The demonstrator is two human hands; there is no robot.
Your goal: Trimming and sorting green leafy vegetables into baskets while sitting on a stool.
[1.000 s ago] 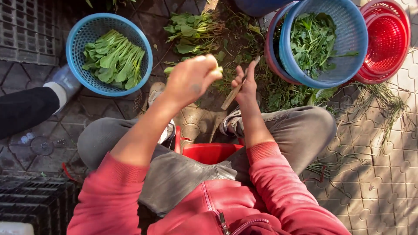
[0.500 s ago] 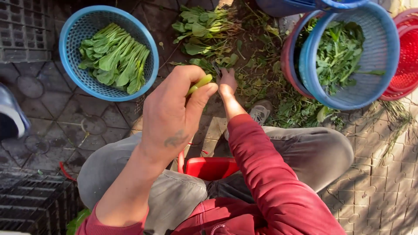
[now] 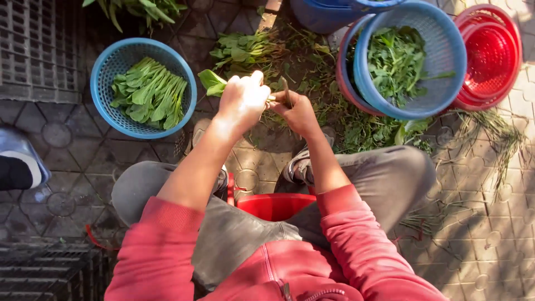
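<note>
My left hand [image 3: 243, 100] is closed around a leafy green vegetable [image 3: 210, 81] whose leaves stick out to the left of the fist. My right hand [image 3: 298, 110] grips a small knife [image 3: 285, 91] held against the vegetable's stem end, right beside the left hand. Both hands are raised over my knees, above a heap of loose greens [image 3: 245, 50] on the paved ground. A blue basket [image 3: 103, 72] at the left holds trimmed greens [image 3: 149, 92] laid side by side.
A second blue basket [image 3: 448, 50] of leaves sits at the upper right, nested in a red rim, with stacked red baskets [image 3: 493, 53] beside it. A red stool [image 3: 276, 205] shows between my legs. Another person's shoe [image 3: 16, 161] is at the left. Trimmings litter the ground.
My left hand has drawn back from the blue basket at the left to meet the right hand, now holding a fresh leafy stalk. The right hand has brought the knife up to it.
</note>
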